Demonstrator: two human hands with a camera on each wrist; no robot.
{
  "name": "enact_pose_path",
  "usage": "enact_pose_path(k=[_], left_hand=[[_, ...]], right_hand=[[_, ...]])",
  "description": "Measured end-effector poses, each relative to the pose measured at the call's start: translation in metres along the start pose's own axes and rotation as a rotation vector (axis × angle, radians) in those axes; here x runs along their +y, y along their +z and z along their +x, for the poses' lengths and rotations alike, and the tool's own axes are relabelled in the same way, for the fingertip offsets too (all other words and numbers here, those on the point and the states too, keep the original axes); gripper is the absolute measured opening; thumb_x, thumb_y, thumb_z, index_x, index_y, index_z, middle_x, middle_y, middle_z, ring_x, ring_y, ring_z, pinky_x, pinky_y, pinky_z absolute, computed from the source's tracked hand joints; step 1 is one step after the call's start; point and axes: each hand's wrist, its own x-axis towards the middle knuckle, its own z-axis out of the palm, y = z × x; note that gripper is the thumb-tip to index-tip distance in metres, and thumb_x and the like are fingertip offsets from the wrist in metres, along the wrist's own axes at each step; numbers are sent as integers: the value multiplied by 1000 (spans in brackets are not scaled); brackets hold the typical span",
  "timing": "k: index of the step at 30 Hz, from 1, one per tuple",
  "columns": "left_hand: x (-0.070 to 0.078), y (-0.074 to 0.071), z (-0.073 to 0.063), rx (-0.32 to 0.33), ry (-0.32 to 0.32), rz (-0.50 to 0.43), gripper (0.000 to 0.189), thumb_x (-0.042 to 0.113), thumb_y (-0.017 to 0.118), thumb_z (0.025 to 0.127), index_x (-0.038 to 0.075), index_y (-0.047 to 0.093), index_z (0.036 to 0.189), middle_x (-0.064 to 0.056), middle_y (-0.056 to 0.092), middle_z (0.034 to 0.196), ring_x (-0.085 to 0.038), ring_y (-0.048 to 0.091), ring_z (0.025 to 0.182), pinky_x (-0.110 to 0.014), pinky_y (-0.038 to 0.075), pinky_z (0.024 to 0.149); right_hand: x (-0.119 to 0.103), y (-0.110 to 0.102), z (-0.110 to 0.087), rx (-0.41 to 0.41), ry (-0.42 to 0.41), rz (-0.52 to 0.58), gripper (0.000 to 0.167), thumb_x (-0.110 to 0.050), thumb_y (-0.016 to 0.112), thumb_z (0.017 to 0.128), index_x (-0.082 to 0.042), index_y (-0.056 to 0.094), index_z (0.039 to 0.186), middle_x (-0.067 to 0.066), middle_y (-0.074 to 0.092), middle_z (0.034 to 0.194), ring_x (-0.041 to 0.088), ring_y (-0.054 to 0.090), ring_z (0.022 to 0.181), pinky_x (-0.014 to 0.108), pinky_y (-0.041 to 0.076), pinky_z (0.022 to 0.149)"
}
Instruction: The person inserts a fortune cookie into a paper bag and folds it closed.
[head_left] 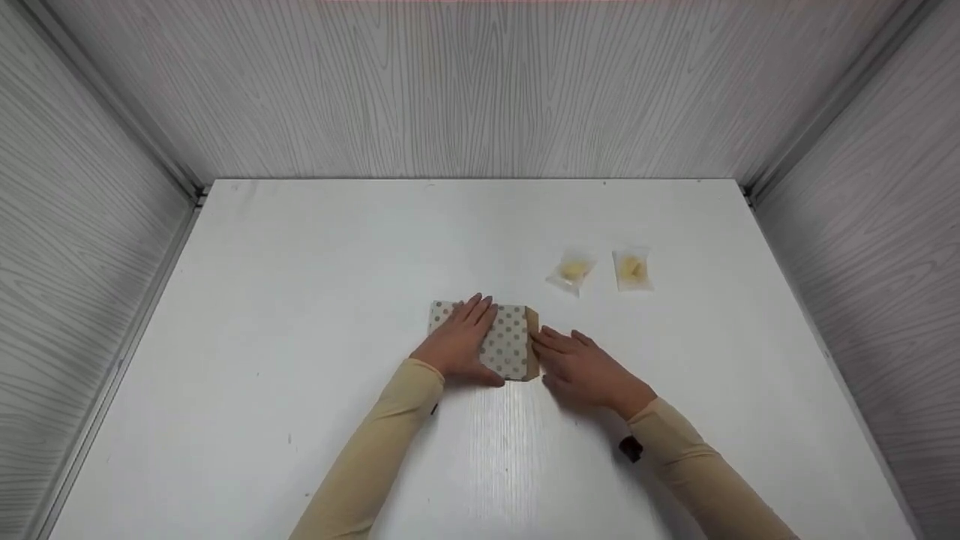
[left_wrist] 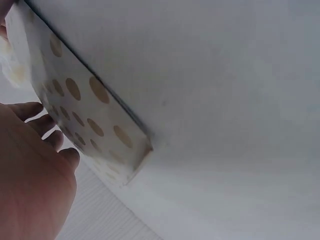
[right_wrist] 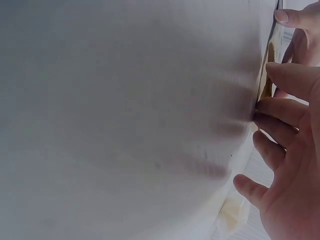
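A flat white paper bag [head_left: 507, 341] with tan polka dots lies on the table, a plain brown strip [head_left: 532, 345] along its right end. Across the bag's left and middle part rests my left hand [head_left: 463, 341], fingers extended and thumb at the near edge. In the left wrist view the dotted bag [left_wrist: 82, 105] shows its left corner beside that hand [left_wrist: 32, 170]. My right hand [head_left: 589, 367] touches the brown end with its fingertips. The right wrist view has this hand [right_wrist: 292, 145] with fingers fairly straight at the bag's edge; what lies under the fingertips is hidden.
Two small clear packets with yellowish contents lie behind and right of the bag: one packet [head_left: 573, 270] nearer, another packet [head_left: 633, 270] farther right. The white table [head_left: 300, 247] is enclosed by grey wood-grain panels [head_left: 480, 90] at the back and both sides.
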Motion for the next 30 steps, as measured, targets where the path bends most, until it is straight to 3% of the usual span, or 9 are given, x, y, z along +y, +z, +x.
enact_pose_path(k=[13, 24, 30], left_hand=[[2, -1, 7, -11, 41, 18, 127, 71, 74, 69, 3, 11, 157, -13, 15, 161, -25, 8, 148, -32, 0, 118], [-2, -2, 5, 75, 119, 39, 116, 67, 71, 74, 3, 19, 156, -16, 26, 156, -29, 19, 145, -37, 4, 118], [-4, -2, 3, 120, 142, 42, 112, 67, 70, 76, 4, 22, 155, -16, 31, 153, -30, 24, 143, -39, 4, 118]], right_hand=[[-1, -2, -1, -32, 24, 47, 60, -32, 55, 101, -4, 37, 151, 10, 32, 156, 27, 27, 143, 57, 25, 111], [1, -2, -1, -68, 40, 46, 60, -32, 53, 101, -4, 35, 152, 9, 30, 157, 28, 25, 144, 57, 23, 112], [2, 0, -1, -50, 3, 64, 61, -29, 55, 101, -6, 34, 153, 12, 28, 157, 32, 23, 144, 59, 21, 112]])
